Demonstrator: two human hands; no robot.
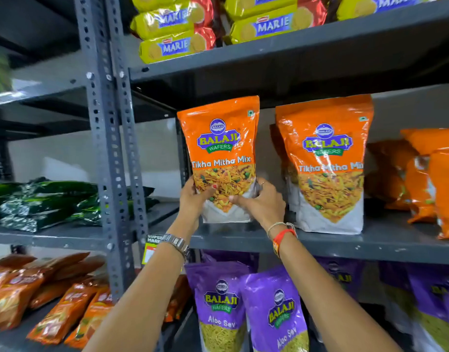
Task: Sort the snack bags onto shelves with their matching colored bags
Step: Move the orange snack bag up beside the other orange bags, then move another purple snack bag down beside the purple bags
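Note:
An orange Tikha Mitha Mix bag stands upright at the left end of the middle shelf. My left hand grips its lower left edge and my right hand grips its lower right edge. To its right a second orange Tikha Mitha Mix bag stands upright, with another partly hidden behind it. More orange bags crowd the shelf's right end.
Purple Aloo Sev bags fill the shelf below. Yellow Marie biscuit packs lie on the shelf above. In the left rack are green bags and, lower, orange-red bags. A grey perforated upright divides the racks.

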